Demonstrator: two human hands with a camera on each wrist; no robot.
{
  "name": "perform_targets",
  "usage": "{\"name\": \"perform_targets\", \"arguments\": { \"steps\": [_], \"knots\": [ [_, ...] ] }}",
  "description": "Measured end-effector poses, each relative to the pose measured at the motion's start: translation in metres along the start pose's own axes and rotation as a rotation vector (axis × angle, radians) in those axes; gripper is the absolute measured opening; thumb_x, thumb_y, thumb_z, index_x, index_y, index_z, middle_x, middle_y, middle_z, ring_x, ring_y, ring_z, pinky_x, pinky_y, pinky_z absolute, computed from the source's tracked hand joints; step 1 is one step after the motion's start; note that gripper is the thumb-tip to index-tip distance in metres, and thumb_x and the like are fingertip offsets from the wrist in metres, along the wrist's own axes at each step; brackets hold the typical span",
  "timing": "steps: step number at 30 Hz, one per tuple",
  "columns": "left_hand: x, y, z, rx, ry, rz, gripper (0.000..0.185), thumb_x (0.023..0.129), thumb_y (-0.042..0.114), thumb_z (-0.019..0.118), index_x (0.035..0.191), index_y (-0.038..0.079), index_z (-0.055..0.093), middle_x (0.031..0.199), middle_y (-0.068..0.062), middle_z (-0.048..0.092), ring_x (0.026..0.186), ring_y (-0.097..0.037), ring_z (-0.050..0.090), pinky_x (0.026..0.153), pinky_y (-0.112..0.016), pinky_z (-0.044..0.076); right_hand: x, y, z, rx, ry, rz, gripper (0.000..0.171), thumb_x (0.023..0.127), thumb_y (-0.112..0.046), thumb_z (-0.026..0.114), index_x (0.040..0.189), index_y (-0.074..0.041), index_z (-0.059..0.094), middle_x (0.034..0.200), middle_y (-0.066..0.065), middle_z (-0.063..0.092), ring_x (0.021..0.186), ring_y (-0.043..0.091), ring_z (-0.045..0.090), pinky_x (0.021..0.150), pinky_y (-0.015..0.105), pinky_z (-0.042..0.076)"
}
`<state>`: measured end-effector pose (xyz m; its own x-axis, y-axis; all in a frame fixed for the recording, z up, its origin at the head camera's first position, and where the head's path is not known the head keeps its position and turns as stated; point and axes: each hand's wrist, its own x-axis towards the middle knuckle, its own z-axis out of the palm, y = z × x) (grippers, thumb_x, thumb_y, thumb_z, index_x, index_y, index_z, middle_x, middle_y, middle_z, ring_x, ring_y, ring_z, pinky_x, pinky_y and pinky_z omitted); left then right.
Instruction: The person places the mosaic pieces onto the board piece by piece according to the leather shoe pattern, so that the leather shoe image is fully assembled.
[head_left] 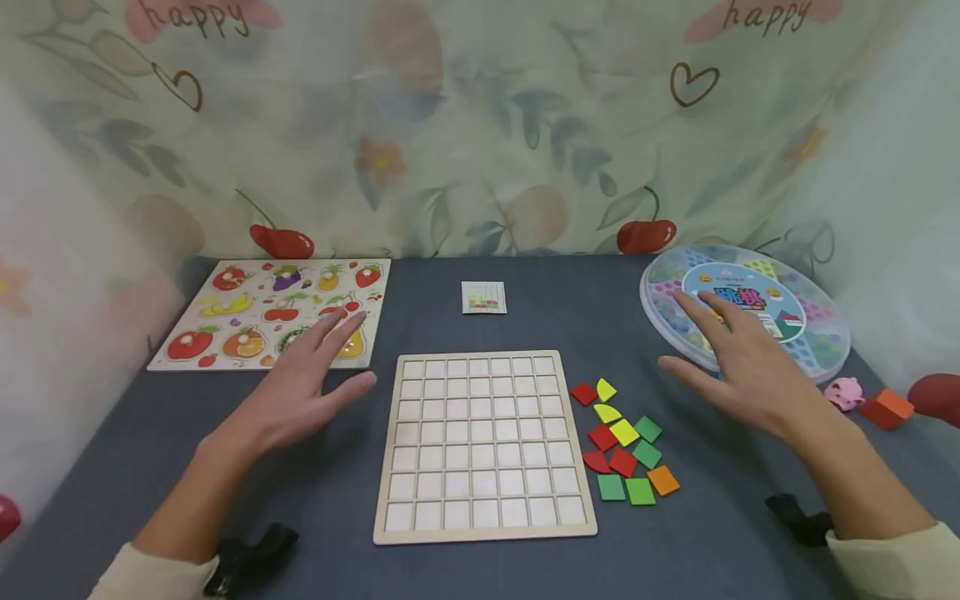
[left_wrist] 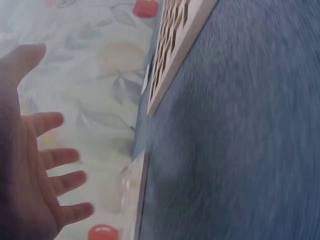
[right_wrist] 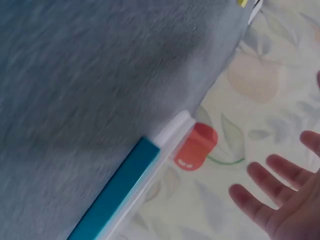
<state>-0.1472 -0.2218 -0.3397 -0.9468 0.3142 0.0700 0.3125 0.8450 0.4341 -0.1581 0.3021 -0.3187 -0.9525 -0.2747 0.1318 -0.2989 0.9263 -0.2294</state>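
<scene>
From the head camera, both hands hover above a dark grey tabletop with fingers spread and nothing in either grip. The left hand hangs palm down between a fruit puzzle board and a wooden grid tray, its fingertips over the fruit board's near right corner; whether it touches the board cannot be told. The right hand is stretched open over the near edge of a round plastic game box, its fingertips above the lid's printed label. The grid tray lies flat in the middle of the tabletop, all its square cells bare. Just beside its right edge lies a loose cluster of coloured tiles in red, yellow, green and orange, between the tray and the right forearm. A small card lies behind the tray. A pink pig figure and an orange block sit near the round box, at the right.

From the left wrist camera, the left hand shows an open palm with fingers apart, and the grid tray edge runs across the blurred tabletop.

From the right wrist camera, the right hand shows straight, separated fingers holding nothing, against the fruit-printed cloth backdrop. A teal and white edge, seemingly the round box, lies just beside it.
</scene>
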Motion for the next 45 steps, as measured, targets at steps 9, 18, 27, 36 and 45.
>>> {"name": "perform_targets", "arguments": {
  "steps": [9, 18, 27, 36, 45],
  "knots": [
    [0.009, 0.009, 0.019, -0.165, -0.082, 0.029, 0.074, 0.101, 0.051, 0.059, 0.163, 0.019, 0.033, 0.167, -0.015, 0.032, 0.152, -0.040, 0.031, 0.117, -0.070, 0.028, 0.012, -0.020, 0.009, 0.036, -0.090, -0.056, 0.075, 0.098, -0.044, 0.069, 0.160, -0.016, 0.038, 0.145, 0.023, 0.048, 0.123, 0.042, 0.057, 0.096, 0.065, 0.051],
    [0.012, 0.005, 0.035, -0.212, -0.160, 0.095, 0.060, 0.098, 0.032, 0.070, 0.152, 0.013, 0.052, 0.155, -0.016, 0.048, 0.144, -0.038, 0.044, 0.115, -0.063, 0.036, 0.030, -0.035, 0.024, 0.031, -0.233, -0.179, 0.043, 0.094, -0.027, 0.076, 0.133, -0.008, 0.068, 0.117, 0.011, 0.068, 0.096, 0.024, 0.067, 0.085, 0.048, 0.058],
    [0.011, -0.001, 0.035, -0.219, -0.242, 0.059, 0.072, 0.091, 0.046, 0.077, 0.149, 0.011, 0.056, 0.160, -0.016, 0.042, 0.147, -0.042, 0.038, 0.113, -0.065, 0.036, 0.039, -0.045, 0.038, 0.023, -0.377, -0.216, 0.035, 0.095, -0.023, 0.075, 0.128, -0.013, 0.072, 0.103, 0.004, 0.066, 0.089, 0.016, 0.060, 0.079, 0.038, 0.053],
    [0.011, -0.002, 0.033, -0.180, -0.265, 0.069, 0.084, 0.085, 0.048, 0.083, 0.152, 0.009, 0.052, 0.161, -0.019, 0.038, 0.148, -0.043, 0.035, 0.113, -0.064, 0.037, 0.045, -0.045, 0.043, 0.053, -0.359, -0.232, 0.026, 0.094, -0.017, 0.075, 0.120, -0.015, 0.076, 0.100, 0.003, 0.064, 0.085, 0.016, 0.055, 0.073, 0.031, 0.048],
    [0.013, 0.000, 0.035, -0.157, -0.263, 0.065, 0.083, 0.085, 0.048, 0.083, 0.152, 0.010, 0.052, 0.161, -0.019, 0.039, 0.148, -0.045, 0.033, 0.113, -0.066, 0.034, 0.050, -0.042, 0.045, 0.084, -0.339, -0.168, 0.016, 0.090, -0.018, 0.080, 0.099, -0.013, 0.067, 0.086, -0.001, 0.062, 0.077, 0.014, 0.054, 0.072, 0.034, 0.049]
  ]
}}
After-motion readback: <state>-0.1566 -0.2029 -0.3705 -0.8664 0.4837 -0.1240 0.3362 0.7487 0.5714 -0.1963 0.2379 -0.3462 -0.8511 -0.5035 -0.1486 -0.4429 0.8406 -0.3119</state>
